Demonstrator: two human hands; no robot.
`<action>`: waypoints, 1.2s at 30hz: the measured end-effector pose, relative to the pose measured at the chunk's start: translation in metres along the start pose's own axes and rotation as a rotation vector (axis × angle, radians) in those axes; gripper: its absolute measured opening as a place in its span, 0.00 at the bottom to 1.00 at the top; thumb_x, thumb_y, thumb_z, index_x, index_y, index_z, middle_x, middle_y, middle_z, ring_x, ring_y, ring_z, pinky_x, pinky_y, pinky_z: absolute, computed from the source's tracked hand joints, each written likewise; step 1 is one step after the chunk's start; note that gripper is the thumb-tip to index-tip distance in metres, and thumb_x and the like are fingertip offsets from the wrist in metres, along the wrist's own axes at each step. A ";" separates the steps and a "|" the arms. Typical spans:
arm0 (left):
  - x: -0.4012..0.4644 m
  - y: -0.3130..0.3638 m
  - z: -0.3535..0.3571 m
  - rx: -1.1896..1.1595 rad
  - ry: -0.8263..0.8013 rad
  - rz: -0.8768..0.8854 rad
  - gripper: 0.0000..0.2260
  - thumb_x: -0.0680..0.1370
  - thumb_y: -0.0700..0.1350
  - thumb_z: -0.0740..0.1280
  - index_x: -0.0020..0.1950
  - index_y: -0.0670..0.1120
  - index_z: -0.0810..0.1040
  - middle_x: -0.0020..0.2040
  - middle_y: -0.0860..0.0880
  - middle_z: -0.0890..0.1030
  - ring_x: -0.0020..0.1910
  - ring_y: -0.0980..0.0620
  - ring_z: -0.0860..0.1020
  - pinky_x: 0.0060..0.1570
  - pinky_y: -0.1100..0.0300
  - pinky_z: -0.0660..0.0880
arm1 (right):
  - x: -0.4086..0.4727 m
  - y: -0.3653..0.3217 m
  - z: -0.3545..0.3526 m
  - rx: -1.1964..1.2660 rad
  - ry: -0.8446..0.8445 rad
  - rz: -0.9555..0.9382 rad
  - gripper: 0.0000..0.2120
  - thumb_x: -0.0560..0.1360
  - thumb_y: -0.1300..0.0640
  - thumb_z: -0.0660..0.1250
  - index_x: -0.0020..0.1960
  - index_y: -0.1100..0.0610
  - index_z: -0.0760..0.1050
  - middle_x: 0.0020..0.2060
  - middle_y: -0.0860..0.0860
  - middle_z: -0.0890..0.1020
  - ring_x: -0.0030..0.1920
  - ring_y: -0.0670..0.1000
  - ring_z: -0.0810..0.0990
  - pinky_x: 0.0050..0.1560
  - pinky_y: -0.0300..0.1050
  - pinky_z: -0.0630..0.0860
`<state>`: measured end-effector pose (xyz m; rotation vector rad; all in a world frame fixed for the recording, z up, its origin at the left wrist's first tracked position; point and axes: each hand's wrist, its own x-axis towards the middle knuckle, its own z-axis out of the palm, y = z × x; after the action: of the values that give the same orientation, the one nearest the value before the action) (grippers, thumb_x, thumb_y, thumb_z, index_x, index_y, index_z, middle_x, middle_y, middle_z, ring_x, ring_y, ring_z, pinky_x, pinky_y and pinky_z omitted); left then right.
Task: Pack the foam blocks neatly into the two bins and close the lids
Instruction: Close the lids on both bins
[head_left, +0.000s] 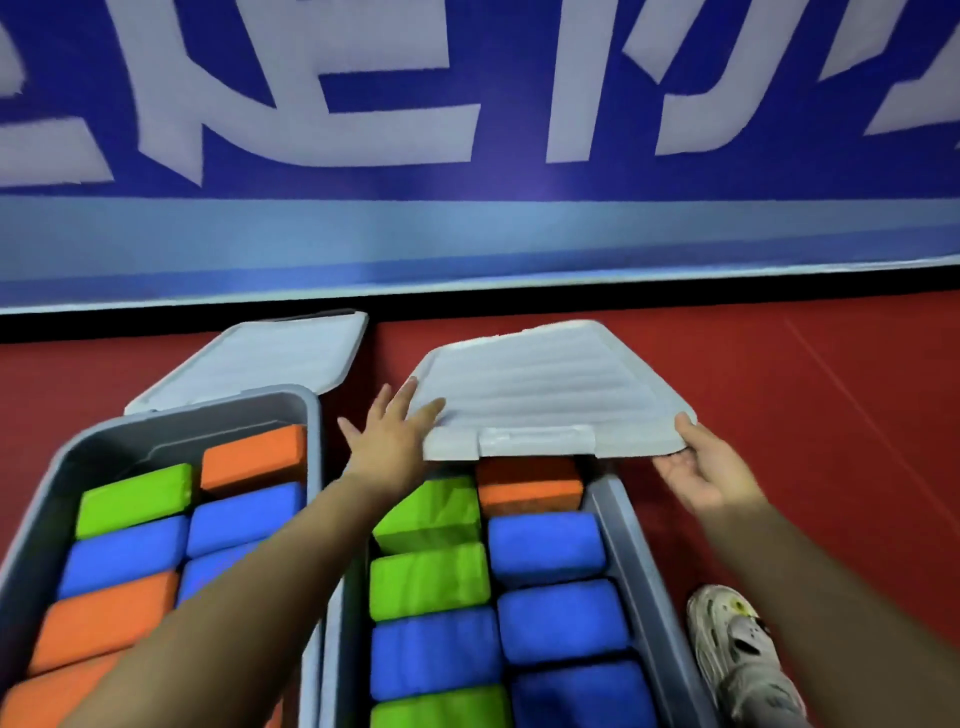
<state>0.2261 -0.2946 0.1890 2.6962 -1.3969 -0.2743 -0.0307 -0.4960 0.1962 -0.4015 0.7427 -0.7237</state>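
Now the lid of the right bin (545, 387) hangs ahead of me, tipped up over the far end of that bin (621, 525), its latch edge nearest me and its long axis running away toward the blue wall banner (467, 104). My left hand (387, 441) lies flat, fingers straight, pressing on the lid's near left corner; my right hand (698, 467) curls under the near right corner, thumb on top, gripping the rim. Both hands sit at the same edge, so neither is nearer, and I judge the lid must come toward me and down along the bin's length. Foam blocks (545, 545), green, blue and orange, fill the right bin in two rows. The left bin (311, 415) is also packed, its lid (270, 353) lying open behind it on the red floor (805, 389).
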 end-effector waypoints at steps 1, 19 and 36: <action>-0.024 -0.005 -0.004 -0.066 0.019 0.016 0.35 0.71 0.47 0.71 0.75 0.60 0.60 0.79 0.45 0.50 0.77 0.40 0.49 0.71 0.33 0.52 | -0.024 0.008 -0.016 0.031 -0.006 0.032 0.44 0.37 0.62 0.86 0.52 0.62 0.75 0.39 0.57 0.86 0.39 0.52 0.86 0.37 0.48 0.83; -0.383 0.019 0.090 -0.041 -0.112 0.048 0.40 0.67 0.45 0.76 0.76 0.50 0.62 0.77 0.44 0.57 0.75 0.30 0.48 0.70 0.48 0.45 | -0.268 0.119 -0.179 -0.282 0.447 0.154 0.17 0.78 0.63 0.64 0.66 0.63 0.70 0.53 0.58 0.79 0.45 0.54 0.79 0.34 0.44 0.81; -0.416 0.021 0.112 -0.046 -0.250 -0.029 0.24 0.57 0.53 0.80 0.51 0.58 0.78 0.49 0.48 0.78 0.51 0.40 0.77 0.39 0.43 0.80 | -0.293 0.157 -0.176 -0.295 0.615 0.214 0.17 0.81 0.60 0.57 0.67 0.46 0.67 0.57 0.53 0.75 0.55 0.57 0.76 0.56 0.58 0.74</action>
<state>-0.0487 0.0331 0.1307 2.7211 -1.3901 -0.6579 -0.2393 -0.1912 0.1248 -0.3588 1.4612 -0.5330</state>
